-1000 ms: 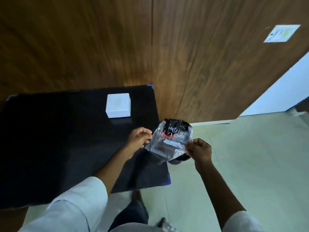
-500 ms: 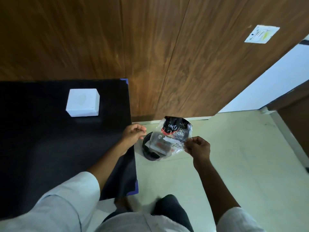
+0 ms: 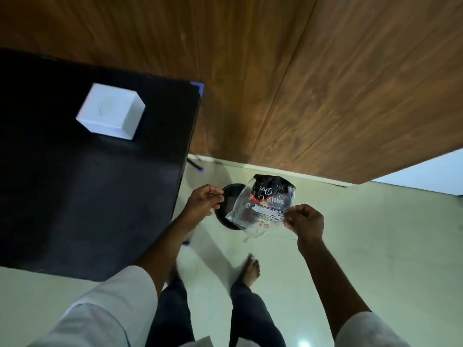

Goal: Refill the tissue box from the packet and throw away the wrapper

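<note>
The empty clear wrapper [image 3: 263, 206], printed in black and red, hangs in the air over a round black bin [image 3: 229, 196] on the floor. My right hand [image 3: 304, 220] pinches the wrapper's right edge. My left hand [image 3: 204, 200] hovers just left of it with fingers curled and nothing in them, apart from the plastic. The white tissue box [image 3: 111, 111] stands on the black table [image 3: 75, 184] at the left, well away from both hands. Most of the bin is hidden behind the wrapper.
A wooden wall [image 3: 275, 83] rises behind the bin and table. The pale tiled floor [image 3: 375, 246] spreads to the right. My bare foot [image 3: 250, 269] stands just short of the bin. The table's right edge lies close to my left forearm.
The view has swung down and right, away from the table. The wrapper has moved over the bin. My left hand stays off the plastic, which my right hand alone holds.
</note>
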